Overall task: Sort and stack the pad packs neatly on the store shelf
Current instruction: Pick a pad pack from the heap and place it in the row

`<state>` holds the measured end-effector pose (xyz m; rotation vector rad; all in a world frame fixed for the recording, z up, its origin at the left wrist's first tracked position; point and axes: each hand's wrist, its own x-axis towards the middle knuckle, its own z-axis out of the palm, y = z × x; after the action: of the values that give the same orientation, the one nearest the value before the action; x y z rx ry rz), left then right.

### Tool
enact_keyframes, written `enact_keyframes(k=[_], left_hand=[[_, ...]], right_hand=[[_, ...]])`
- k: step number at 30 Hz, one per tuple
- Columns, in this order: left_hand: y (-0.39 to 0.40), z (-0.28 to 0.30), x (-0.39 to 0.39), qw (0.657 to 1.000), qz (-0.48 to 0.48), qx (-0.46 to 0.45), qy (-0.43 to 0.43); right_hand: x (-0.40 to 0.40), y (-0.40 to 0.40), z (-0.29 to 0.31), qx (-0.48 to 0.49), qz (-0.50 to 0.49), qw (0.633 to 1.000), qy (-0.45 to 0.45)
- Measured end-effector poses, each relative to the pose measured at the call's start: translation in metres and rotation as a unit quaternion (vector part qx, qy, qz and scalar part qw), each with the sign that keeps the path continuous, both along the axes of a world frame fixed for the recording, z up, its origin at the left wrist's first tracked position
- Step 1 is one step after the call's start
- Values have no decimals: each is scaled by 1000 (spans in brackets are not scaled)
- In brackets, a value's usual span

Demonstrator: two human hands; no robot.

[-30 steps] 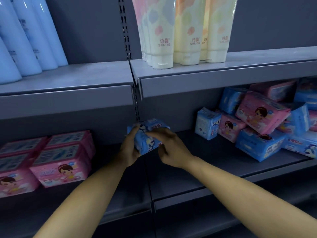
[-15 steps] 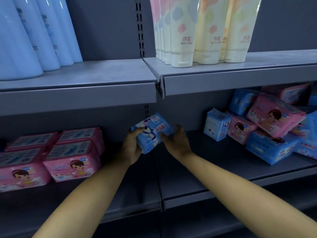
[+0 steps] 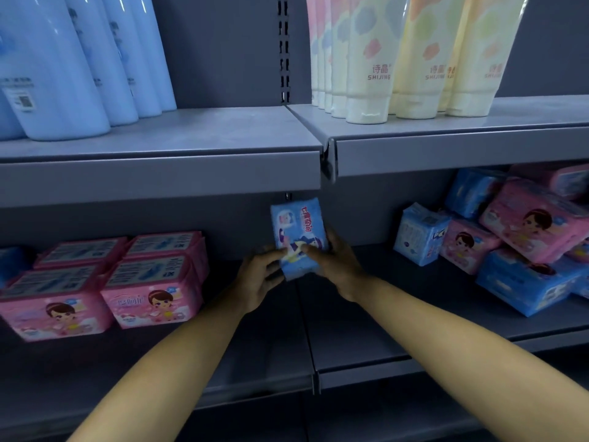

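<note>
A blue pad pack (image 3: pixel 298 228) stands nearly upright above the middle of the lower shelf (image 3: pixel 274 339), held between both hands. My left hand (image 3: pixel 259 282) grips its lower left side. My right hand (image 3: pixel 334 266) grips its lower right side, thumb across the front. To the left, pink pad packs (image 3: pixel 153 295) sit in neat stacked rows. To the right lies a jumbled heap of pink packs (image 3: pixel 535 224) and blue packs (image 3: pixel 526 285), with one small blue pack (image 3: pixel 419 232) standing at the heap's left edge.
The upper shelf (image 3: pixel 446 148) overhangs just above the held pack. On it stand pale blue bottles (image 3: pixel 57 74) at the left and pastel tubes (image 3: pixel 369 59) at the right. A slotted upright (image 3: pixel 283 49) divides the two shelf bays.
Both hands have turned the blue pack from lying tilted to nearly upright and raised it a little. The view has shifted left and closer.
</note>
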<state>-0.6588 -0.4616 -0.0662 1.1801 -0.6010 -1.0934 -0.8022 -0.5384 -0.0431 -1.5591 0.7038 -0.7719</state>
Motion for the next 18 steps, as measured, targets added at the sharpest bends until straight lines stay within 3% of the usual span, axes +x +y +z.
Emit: enact_keyframes(k=[3, 7, 12, 18], left_hand=[[2, 0, 4, 1000, -2, 1, -20], [6, 0, 11, 997, 40, -25, -55], [11, -3, 19, 976, 44, 12, -215], [11, -18, 32, 934, 58, 93, -339]], right_hand=[[1, -6, 4, -131, 13, 989, 63], [7, -16, 3, -309, 35, 932, 185], [19, -25, -4, -369, 73, 886, 270], [35, -24, -16, -349, 89, 885, 295]])
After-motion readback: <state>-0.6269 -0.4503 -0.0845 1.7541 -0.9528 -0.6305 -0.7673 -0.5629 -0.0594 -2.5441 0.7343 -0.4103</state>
